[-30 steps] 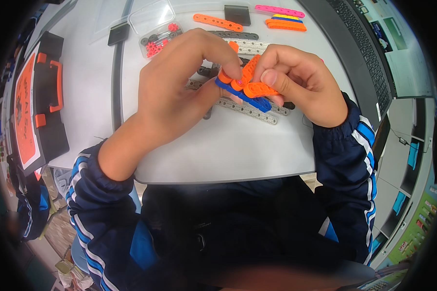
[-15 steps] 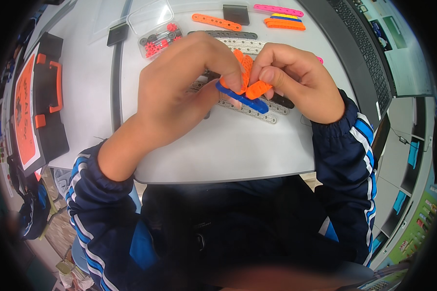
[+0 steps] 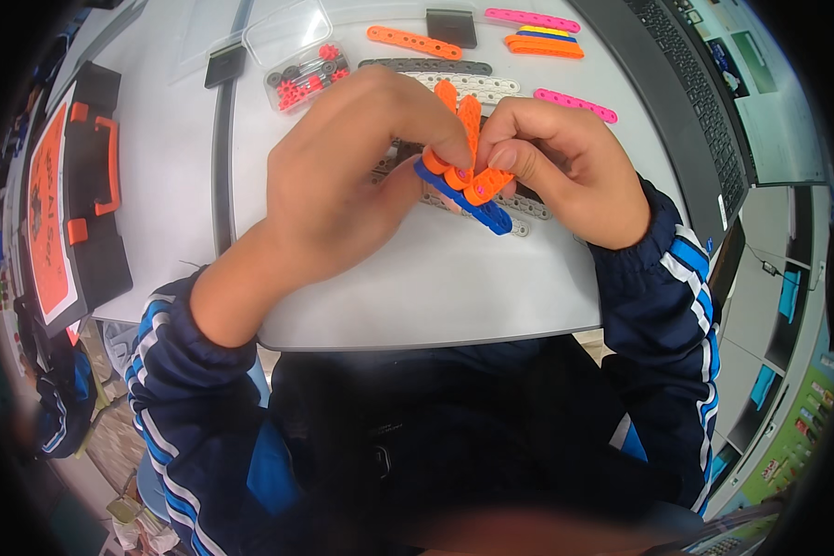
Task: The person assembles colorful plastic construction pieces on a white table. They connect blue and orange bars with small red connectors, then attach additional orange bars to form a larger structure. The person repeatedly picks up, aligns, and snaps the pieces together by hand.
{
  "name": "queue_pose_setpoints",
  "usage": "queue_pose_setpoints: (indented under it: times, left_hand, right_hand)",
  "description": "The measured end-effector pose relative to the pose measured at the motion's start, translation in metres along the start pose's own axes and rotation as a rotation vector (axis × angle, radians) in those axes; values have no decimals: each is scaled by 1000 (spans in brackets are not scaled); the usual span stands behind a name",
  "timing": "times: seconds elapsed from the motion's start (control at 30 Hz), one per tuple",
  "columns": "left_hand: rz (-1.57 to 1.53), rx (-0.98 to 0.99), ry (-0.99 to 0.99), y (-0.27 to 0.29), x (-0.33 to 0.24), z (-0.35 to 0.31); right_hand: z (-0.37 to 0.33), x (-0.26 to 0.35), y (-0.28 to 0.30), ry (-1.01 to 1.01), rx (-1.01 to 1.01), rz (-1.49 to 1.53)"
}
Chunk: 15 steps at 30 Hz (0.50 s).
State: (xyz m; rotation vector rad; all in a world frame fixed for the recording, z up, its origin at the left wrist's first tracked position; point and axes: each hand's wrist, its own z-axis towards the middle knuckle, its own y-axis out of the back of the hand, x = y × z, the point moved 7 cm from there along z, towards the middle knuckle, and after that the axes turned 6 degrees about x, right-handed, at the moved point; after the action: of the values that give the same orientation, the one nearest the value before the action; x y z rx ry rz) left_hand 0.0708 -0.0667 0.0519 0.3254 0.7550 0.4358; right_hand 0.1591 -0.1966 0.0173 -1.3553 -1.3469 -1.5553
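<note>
Above the white table point(image 3: 417, 296), my left hand point(image 3: 334, 167) is closed around a blue toy building beam point(image 3: 482, 216) with orange beams point(image 3: 472, 116) fanned out on it. Small pink pins show at the orange ends. My right hand point(image 3: 579, 171) pinches the nearest orange beam point(image 3: 487, 188) between thumb and fingers, over the blue one. Its far end is hidden by those fingers. Beneath and behind both hands lie light grey beams point(image 3: 477, 85) and a dark grey beam point(image 3: 426, 67), partly covered.
Farther back are an orange beam point(image 3: 414, 43), two pink beams point(image 3: 574, 105) and a small stack of coloured beams point(image 3: 544, 46). A clear box point(image 3: 306, 82) holds red and dark small parts. On the right stands a laptop point(image 3: 686, 93); at left, a black-and-orange case point(image 3: 88, 199).
My right hand has shifted slightly down, uncovering a pink beam behind it. The blue beam has tilted down at its right end, and the orange beams show more of their pinned ends.
</note>
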Motion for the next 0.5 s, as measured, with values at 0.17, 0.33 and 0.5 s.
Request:
queue_pose_setpoints:
  times: [0.17,0.33,0.5]
  left_hand:
    - [32,5,-7,-1,-1,0]
    - [172,184,-32,0,0,0]
    - [51,72,147,3,17,-2]
  right_hand:
    - [0,5,0,38,-39,-12]
    - [-2,9,4,52,-53,-113]
    - [-6,21,9,267,-283,-171]
